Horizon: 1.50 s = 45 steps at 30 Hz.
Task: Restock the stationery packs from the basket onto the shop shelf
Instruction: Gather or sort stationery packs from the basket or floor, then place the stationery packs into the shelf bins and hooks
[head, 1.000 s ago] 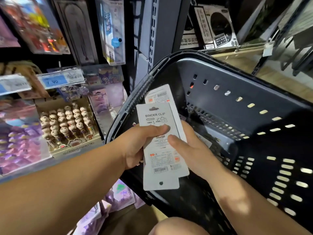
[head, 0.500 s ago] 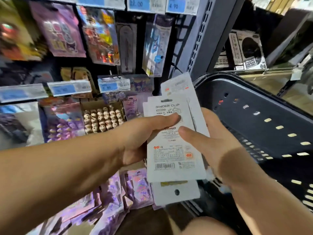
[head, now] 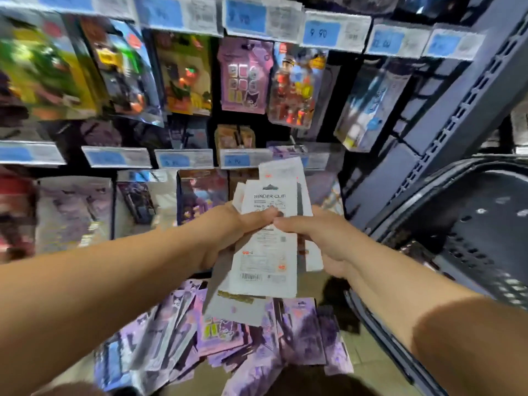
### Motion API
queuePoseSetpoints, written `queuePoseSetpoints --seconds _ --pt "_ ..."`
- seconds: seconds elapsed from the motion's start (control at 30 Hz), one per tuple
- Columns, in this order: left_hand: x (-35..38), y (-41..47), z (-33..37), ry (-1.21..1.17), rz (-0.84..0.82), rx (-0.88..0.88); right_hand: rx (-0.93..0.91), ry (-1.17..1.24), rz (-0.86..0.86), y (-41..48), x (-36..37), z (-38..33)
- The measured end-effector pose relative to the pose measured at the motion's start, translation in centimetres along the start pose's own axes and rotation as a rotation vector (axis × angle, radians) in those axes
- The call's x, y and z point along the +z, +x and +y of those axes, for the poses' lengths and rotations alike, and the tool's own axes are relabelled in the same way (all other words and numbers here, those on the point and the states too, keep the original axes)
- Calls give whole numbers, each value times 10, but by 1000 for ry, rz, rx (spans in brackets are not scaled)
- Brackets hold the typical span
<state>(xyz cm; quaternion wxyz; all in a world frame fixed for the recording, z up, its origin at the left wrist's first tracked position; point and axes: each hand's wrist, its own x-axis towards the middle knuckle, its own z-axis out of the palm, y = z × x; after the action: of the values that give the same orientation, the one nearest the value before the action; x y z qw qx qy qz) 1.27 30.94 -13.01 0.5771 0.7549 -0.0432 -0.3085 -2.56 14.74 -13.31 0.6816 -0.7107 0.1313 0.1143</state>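
The left hand (head: 228, 234) and right hand (head: 324, 238) each have a closed grip on a stack of flat white binder-clip card packs (head: 264, 252), maybe three, held up before the shop shelf with blue price tags (head: 183, 160). The dark plastic basket (head: 485, 212) is just right of them.

White on the binder-clip packs (head: 264, 252), with black lettering, a black barcode and small orange-red marks. Dark navy, near black, on the basket (head: 471, 224), patterned with rows of small slots. Grey-blue on the shelf upright (head: 468, 104), with columns of dark slots. Blue panels on white price labels (head: 321, 32). Purple and lilac with dark cartoon figures on the heaped packs (head: 300, 332). Pink-purple on one hanging pack (head: 243, 78).
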Motion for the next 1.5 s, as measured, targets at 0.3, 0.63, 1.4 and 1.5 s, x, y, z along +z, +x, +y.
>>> queuePoseSetpoints --seconds 0.3,0.63,1.4,1.5 --pt "-32 19 -53 -186 130 -88 217 146 106 23 22 48" --pt "-31 34 -72 -120 188 73 93 -111 276 28 37 57" --pt "-4 38 -90 -398 -157 -110 -67 25 227 19 66 71" --pt "-3 37 -91 -477 -281 -32 -52 -33 248 20 70 73"
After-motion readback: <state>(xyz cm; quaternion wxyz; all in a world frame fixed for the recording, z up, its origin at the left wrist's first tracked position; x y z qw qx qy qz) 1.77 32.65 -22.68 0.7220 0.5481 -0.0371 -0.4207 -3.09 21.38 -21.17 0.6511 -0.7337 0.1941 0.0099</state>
